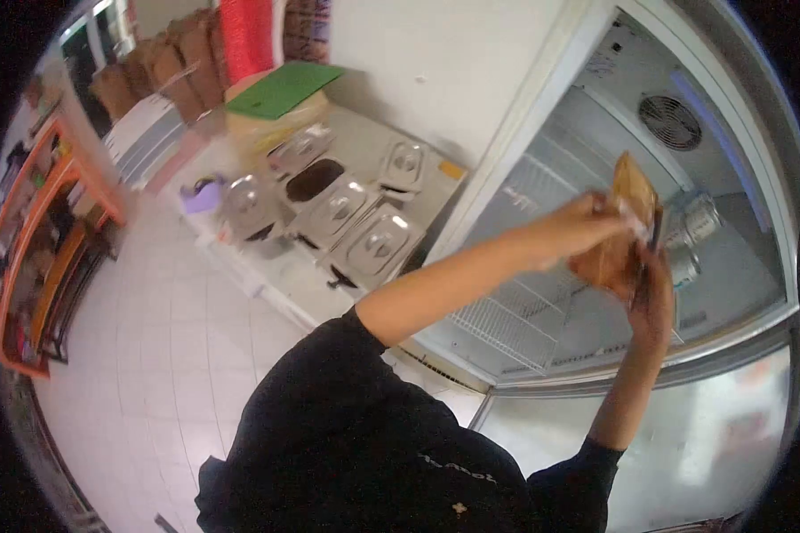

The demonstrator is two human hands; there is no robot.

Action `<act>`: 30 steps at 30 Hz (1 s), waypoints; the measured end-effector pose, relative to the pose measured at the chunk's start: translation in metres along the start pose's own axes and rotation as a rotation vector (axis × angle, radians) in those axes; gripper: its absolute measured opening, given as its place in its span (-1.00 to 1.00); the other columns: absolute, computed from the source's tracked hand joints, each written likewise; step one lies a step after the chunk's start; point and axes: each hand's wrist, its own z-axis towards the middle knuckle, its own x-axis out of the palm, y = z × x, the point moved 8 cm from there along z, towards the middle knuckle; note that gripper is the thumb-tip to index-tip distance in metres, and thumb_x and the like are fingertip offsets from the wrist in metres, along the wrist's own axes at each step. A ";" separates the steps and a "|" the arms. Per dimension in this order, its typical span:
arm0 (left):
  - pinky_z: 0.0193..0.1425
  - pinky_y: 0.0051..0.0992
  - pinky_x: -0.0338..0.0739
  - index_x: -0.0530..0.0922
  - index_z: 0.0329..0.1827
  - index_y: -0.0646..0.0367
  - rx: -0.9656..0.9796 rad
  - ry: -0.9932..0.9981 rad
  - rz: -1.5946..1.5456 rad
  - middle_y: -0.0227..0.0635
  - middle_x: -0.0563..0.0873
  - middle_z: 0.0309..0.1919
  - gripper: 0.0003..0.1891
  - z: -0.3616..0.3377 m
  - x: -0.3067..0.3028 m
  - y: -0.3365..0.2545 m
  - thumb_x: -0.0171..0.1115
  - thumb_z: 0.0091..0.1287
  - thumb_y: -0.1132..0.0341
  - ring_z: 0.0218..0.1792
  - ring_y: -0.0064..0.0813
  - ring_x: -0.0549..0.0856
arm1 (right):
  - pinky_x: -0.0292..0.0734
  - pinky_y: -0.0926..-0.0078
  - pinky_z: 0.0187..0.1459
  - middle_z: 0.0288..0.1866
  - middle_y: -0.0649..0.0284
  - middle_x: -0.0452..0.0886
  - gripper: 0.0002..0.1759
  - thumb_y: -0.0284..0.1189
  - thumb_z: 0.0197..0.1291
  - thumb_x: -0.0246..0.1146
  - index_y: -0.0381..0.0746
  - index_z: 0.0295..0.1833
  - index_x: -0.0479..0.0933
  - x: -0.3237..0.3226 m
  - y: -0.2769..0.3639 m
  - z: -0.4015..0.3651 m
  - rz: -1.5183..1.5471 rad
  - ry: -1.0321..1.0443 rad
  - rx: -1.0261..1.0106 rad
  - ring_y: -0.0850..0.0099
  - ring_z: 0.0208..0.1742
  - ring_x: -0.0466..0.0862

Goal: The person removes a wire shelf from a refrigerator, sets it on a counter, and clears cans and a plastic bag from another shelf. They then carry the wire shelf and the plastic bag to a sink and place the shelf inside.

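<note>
In front of an open glass-door fridge (542, 302), both of my hands are raised around an orange-brown packet (606, 266) with a yellowish, pointed upper part. My left hand (596, 222) reaches across from the left, its fingers closed on the packet near the upper part. From below and to the right, my right hand (653, 284) grips the packet's side, fingers bent round it. A dark, thin edge shows along the packet's right side. Motion blur hides its exact kind. Behind my right hand, silver cans (698, 222) stand inside the fridge.
Left of the fridge is a white counter (284, 275) with several lidded steel pans (378, 244) and a green cutting board (284, 87). Wire shelves (507, 324) and a fan (669, 122) are inside the fridge. An orange shelf unit (58, 178) stands far left on the tiled floor (169, 373).
</note>
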 end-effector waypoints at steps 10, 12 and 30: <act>0.08 -0.46 0.44 0.34 0.08 0.24 -0.216 -0.395 -0.447 -0.28 0.54 -0.05 -0.58 -0.220 -0.040 0.088 0.18 0.18 0.32 -0.02 -0.46 0.55 | 0.32 0.45 -0.04 0.04 0.11 0.38 -0.38 -0.48 0.03 0.26 -0.13 0.17 0.09 0.059 -0.127 -0.128 -0.015 0.263 0.375 0.39 -0.04 0.44; 0.08 -0.45 0.45 0.34 0.06 0.23 -0.220 -0.521 -0.428 -0.27 0.54 -0.06 -0.59 -0.258 -0.056 0.095 0.19 0.18 0.31 -0.03 -0.45 0.55 | 0.33 0.49 -0.10 0.02 0.12 0.38 -0.38 -0.48 0.05 0.25 -0.10 0.18 0.07 0.082 -0.156 -0.143 0.070 0.380 0.445 0.41 -0.06 0.44; -0.06 -0.52 0.41 0.46 -0.08 0.27 -0.129 -0.794 0.722 -0.27 0.59 -0.21 -0.55 -0.258 -0.302 0.001 0.30 0.07 0.14 -0.15 -0.49 0.55 | 0.48 0.16 -0.18 -0.02 0.09 0.34 -0.46 -0.60 0.05 0.13 -0.15 0.13 0.07 0.253 -0.280 -0.031 0.291 0.379 0.578 0.27 -0.09 0.46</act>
